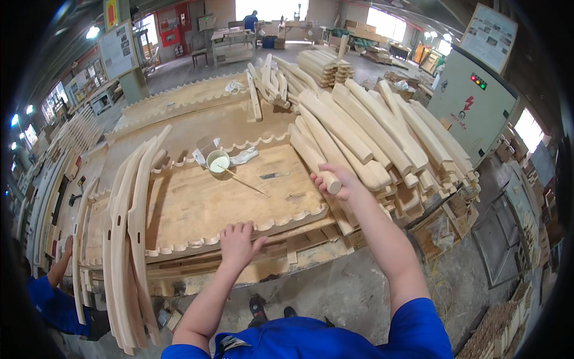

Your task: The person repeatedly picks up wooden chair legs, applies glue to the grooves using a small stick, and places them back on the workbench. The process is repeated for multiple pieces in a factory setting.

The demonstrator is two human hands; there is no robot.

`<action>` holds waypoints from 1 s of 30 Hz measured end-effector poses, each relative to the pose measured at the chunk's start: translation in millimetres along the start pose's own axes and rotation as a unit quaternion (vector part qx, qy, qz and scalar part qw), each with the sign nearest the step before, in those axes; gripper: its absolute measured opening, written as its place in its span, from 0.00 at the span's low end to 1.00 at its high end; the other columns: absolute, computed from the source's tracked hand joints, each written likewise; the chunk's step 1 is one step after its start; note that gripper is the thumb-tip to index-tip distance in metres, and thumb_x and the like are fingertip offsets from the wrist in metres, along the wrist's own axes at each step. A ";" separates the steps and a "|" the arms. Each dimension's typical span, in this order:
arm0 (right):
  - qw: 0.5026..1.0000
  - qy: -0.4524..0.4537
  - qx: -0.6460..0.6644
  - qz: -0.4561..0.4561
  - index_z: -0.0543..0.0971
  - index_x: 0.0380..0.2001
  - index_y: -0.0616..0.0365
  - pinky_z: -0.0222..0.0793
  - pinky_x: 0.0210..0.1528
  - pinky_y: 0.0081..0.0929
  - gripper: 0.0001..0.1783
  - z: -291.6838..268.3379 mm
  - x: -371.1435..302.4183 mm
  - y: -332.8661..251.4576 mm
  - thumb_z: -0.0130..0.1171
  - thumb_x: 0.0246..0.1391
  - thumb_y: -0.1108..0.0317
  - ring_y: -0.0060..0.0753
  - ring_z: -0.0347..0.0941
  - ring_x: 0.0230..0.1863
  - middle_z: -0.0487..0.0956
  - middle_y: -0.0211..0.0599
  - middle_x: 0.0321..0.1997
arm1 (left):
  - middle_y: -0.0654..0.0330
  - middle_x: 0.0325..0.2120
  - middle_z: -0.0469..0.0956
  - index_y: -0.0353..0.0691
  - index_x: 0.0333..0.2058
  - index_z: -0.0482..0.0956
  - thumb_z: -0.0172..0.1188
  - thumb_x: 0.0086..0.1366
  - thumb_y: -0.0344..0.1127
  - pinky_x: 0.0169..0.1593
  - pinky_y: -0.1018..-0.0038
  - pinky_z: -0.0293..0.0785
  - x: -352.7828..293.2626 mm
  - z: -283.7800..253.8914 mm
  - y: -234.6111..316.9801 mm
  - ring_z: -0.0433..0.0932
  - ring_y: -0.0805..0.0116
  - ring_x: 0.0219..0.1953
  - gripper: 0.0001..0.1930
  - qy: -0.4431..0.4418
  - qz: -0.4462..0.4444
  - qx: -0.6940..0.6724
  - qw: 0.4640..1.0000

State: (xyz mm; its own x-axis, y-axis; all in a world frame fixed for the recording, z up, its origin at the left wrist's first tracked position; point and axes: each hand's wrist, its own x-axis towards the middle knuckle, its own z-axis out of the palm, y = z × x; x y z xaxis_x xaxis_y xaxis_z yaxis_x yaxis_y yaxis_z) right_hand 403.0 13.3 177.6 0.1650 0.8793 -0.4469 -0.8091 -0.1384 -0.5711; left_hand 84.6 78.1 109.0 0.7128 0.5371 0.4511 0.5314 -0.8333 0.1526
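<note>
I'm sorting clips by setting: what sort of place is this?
Most likely a woodworking workshop, perhaps for furniture parts: pale shaped wooden pieces lie in a large pile, more long curved lengths lie at the left, and a pale electrical cabinet stands at the right.

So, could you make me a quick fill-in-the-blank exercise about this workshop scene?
1. The person's right hand is closed around a rounded wooden ____.
2. The left hand, at the scalloped wooden edge, grips ____.
3. The cup stands to the right hand's ____.
4. The lightning bolt on the electrical cabinet is ____.

Missing words: piece; nothing; left; red.
</note>
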 end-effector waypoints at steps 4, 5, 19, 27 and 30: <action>0.998 0.050 -0.030 0.000 0.60 0.44 0.63 0.70 0.18 0.20 0.18 28.8 -0.2 2.7 0.54 0.55 0.70 0.27 0.70 0.23 0.70 0.43 0.33 | 0.59 0.30 0.71 0.43 0.31 0.73 0.66 0.49 0.45 0.39 0.65 0.63 -11.5 21.4 -25.3 0.71 0.60 0.35 0.16 0.007 0.012 0.015 1.000; 0.997 0.060 -0.046 -0.002 0.60 0.44 0.63 0.70 0.18 0.20 0.18 31.9 -0.8 4.2 0.54 0.55 0.70 0.27 0.70 0.23 0.70 0.43 0.33 | 0.59 0.28 0.70 0.43 0.28 0.72 0.66 0.49 0.44 0.37 0.65 0.63 -9.5 26.1 -25.9 0.70 0.60 0.34 0.15 0.020 0.018 0.018 0.999; 0.978 0.079 -0.185 -0.049 0.62 0.45 0.58 0.69 0.16 0.25 0.16 66.1 1.7 17.0 0.52 0.54 0.74 0.27 0.70 0.20 0.71 0.40 0.28 | 0.61 0.25 0.69 0.43 0.26 0.71 0.62 0.52 0.44 0.37 0.65 0.61 -5.2 32.5 -37.5 0.69 0.62 0.32 0.13 0.047 0.065 -0.033 0.996; 0.989 0.141 -0.026 -0.025 0.62 0.41 0.57 0.69 0.17 0.22 0.14 37.5 -10.1 -9.0 0.54 0.54 0.71 0.28 0.70 0.22 0.71 0.44 0.33 | 0.51 0.37 0.75 0.34 0.38 0.75 0.52 0.63 0.42 0.48 0.65 0.68 70.0 51.6 14.2 0.73 0.55 0.42 0.15 -0.126 0.016 -0.324 0.938; 0.991 0.123 -0.041 0.015 0.62 0.40 0.61 0.69 0.17 0.22 0.14 67.1 5.8 -13.8 0.54 0.54 0.69 0.29 0.70 0.22 0.71 0.44 0.32 | 0.46 0.44 0.75 0.32 0.45 0.74 0.50 0.65 0.47 0.51 0.62 0.68 143.4 123.0 60.5 0.74 0.50 0.48 0.22 -0.106 -0.087 -0.668 0.731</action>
State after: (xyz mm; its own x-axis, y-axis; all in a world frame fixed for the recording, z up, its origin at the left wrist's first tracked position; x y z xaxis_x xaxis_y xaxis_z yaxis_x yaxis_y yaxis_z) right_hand 377.2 50.9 229.0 0.2822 0.7378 -0.6132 -0.7693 -0.2079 -0.6042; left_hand 275.2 120.8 74.7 0.8181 0.5401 0.1975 -0.1987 -0.0568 0.9784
